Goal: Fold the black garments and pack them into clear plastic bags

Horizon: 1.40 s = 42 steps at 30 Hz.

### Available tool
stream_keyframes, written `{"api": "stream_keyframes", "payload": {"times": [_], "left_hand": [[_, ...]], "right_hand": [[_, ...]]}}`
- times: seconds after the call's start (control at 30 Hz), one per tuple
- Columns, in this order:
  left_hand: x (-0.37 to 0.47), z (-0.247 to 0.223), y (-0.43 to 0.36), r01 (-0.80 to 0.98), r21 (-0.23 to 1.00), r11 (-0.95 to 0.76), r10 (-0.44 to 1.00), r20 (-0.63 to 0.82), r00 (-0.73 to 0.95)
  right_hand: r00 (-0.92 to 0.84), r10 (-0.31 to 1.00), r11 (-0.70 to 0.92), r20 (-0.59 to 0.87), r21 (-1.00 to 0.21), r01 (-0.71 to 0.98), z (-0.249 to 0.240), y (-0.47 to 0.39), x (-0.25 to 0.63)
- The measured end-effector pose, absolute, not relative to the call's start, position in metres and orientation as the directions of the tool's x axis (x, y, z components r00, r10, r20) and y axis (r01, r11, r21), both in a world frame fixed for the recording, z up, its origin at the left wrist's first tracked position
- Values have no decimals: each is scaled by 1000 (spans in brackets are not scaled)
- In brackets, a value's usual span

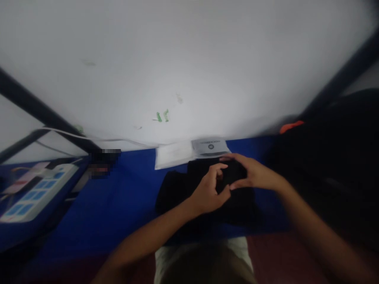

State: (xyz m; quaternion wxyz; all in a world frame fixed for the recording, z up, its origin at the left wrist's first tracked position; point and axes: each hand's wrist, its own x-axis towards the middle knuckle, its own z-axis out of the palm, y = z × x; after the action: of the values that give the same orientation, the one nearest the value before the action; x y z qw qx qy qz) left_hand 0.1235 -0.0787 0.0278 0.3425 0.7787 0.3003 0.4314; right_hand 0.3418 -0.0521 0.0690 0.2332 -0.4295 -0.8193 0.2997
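Observation:
A dark bundle that looks like folded black cloth (174,193) lies on the blue table in front of me. My left hand (211,191) is over its middle, with the index finger curved and the thumb apart from it. From the right, my right hand (251,171) arches over the same cloth, fingers and thumb spread in a C shape. Black material shows between the fingers of both hands. It is too dark to make out any separate item there. Behind the cloth is a clear plastic packet (211,146) with a dark printed logo.
A white packet or sheet (174,154) lies by the wall on the blue table (124,197). At left is a white power strip (44,193) with blue sockets. A large black mass (331,165) stands at right, near something orange (291,127). A cable (118,139) runs along the wall.

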Motion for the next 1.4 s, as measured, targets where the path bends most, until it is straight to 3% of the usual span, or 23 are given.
{"api": "stream_keyframes", "payload": {"times": [0.07, 0.17, 0.27, 0.37, 0.5, 0.6, 0.8, 1.1, 1.23, 1.4], "left_hand": [[122, 37, -81, 109, 780, -616, 749, 537, 388], [114, 46, -77, 130, 807, -577, 805, 533, 260], [96, 43, -61, 211, 826, -523, 849, 483, 216], [60, 32, -30, 370, 758, -537, 835, 417, 359], [-7, 13, 16, 651, 427, -628, 777, 285, 562], [-46, -1, 39, 768, 262, -585, 806, 87, 585], [-59, -10, 45, 835, 175, -521, 851, 25, 525], [-33, 30, 13, 846, -6, -533, 845, -47, 532], [-19, 46, -11, 817, 52, -574, 819, 27, 573], [7, 51, -39, 616, -9, -788, 597, 235, 767]], "right_hand": [[-635, 773, 376, -5, -802, 463, 77, -45, 335], [-700, 690, 80, -184, -942, 327, 69, -43, 328], [-680, 677, -248, -282, -957, 149, 46, -52, 316], [-517, 798, -416, -311, -904, -99, 26, -62, 301], [-239, 884, -461, -402, -830, -313, 10, -66, 293], [-193, 875, -484, -444, -800, -355, -2, -64, 294], [-195, 880, -475, -433, -789, -390, -26, -61, 295], [-243, 889, -453, -388, -823, -343, -25, -62, 295], [-232, 882, -466, -411, -836, -289, -17, -61, 298], [-245, 869, -489, -431, -823, -288, 2, -69, 297]]}}
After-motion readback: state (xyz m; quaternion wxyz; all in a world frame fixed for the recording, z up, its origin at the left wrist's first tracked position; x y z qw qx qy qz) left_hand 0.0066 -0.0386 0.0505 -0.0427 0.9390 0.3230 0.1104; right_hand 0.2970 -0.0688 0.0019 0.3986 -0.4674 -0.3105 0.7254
